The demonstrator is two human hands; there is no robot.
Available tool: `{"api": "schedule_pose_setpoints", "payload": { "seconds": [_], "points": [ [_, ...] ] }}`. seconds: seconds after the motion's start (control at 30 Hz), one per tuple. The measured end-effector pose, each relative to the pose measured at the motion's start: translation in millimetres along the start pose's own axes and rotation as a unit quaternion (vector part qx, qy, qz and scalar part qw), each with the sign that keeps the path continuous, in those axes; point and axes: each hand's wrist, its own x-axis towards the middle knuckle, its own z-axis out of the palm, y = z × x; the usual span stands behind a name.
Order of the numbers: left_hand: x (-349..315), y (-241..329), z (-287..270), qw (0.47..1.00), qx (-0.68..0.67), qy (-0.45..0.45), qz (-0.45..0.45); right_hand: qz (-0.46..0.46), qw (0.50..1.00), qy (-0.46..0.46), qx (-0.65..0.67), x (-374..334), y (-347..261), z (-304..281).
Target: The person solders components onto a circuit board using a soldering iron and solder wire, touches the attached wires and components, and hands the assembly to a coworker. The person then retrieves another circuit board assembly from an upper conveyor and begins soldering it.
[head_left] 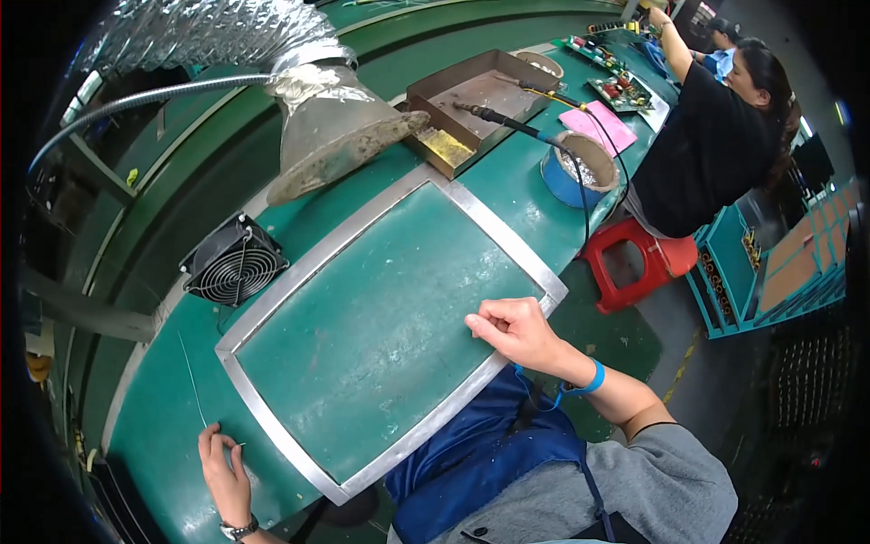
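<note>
At the lower left of the green bench, my left hand (223, 476) has its fingers closed on a thin pale wire (188, 367). The wire runs up along the bench top from the fingertips, and a short end pokes out beside the thumb. My right hand (521, 334), a blue strap round its wrist, is curled into a loose fist over the right part of a metal frame (290, 446) set in the bench. What that fist holds, if anything, is hidden.
A black fan (237, 263) stands left of the frame, under a fume hood (340, 136) on a foil duct. Beyond lie a brown tray (471, 86) with two soldering irons, a blue pot (571, 181) and circuit boards (621, 92). A co-worker (716, 136) is at right, by a red stool (634, 263).
</note>
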Motion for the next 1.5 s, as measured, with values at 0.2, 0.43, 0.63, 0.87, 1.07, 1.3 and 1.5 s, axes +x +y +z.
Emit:
{"api": "schedule_pose_setpoints", "payload": {
  "seconds": [0.2, 0.43, 0.63, 0.87, 1.07, 1.3, 1.5],
  "points": [
    [-4.8, 19.7, -17.0, 0.998, -0.054, 0.003, 0.009, -0.119, 0.984, -0.130, -0.005, 21.3, -55.4, -10.7],
    [26.5, 113.5, -9.1, 0.973, -0.216, -0.018, 0.082, -0.312, 0.921, -0.227, 0.052, 58.3, -99.3, 60.7],
    [49.8, 137.4, 17.5, 0.963, -0.247, -0.015, 0.109, -0.292, 0.901, -0.292, 0.136, 75.6, -79.4, 106.2],
    [58.2, 137.1, 35.1, 0.944, -0.324, -0.033, 0.049, -0.258, 0.892, -0.334, 0.159, 81.7, -64.4, 107.4],
    [63.2, 131.3, 39.6, 0.963, -0.212, 0.023, 0.163, -0.319, 0.919, -0.210, 0.101, 80.0, -50.7, 113.9],
    [64.5, 106.8, 42.3, 0.978, -0.113, 0.114, 0.130, -0.272, 0.942, -0.190, 0.055, 88.5, -44.0, 109.6],
    [70.5, 98.2, 47.0, 0.978, -0.133, 0.109, 0.118, -0.315, 0.921, -0.229, 0.017, 87.7, -40.5, 112.1]
  ]
}}
